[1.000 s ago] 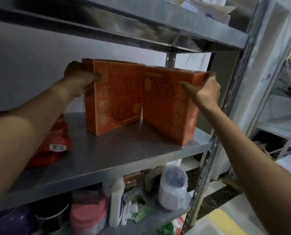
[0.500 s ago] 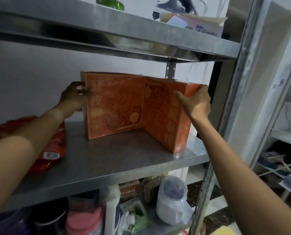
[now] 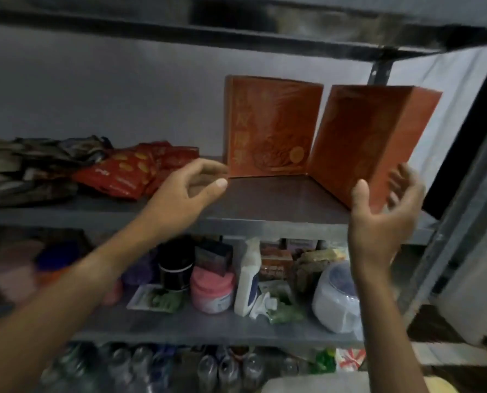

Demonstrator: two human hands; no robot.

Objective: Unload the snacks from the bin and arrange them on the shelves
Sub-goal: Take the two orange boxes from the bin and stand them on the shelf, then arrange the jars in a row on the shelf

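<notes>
Two orange snack boxes stand upright on the middle metal shelf (image 3: 265,205). The left box (image 3: 270,129) faces me at the back; the right box (image 3: 364,143) stands angled, its front corner near the shelf edge. My left hand (image 3: 188,194) hovers in front of the shelf, left of the left box, fingers loosely curled and holding nothing. My right hand (image 3: 384,214) is raised before the right box's front corner, fingers spread and relaxed; it does not grip the box. Red snack bags (image 3: 131,171) lie on the same shelf to the left.
Dark patterned packets (image 3: 29,165) lie at the shelf's far left. The shelf below holds a pink tub (image 3: 212,290), a white bottle (image 3: 246,276), a black jar (image 3: 175,265) and a white lidded container (image 3: 337,302). Clear bottles (image 3: 208,367) fill the lowest level. A steel upright (image 3: 463,199) stands at right.
Both hands have let go of the orange boxes and drawn back toward me. The view has swung left and down, so the red bags and lower shelves show more.
</notes>
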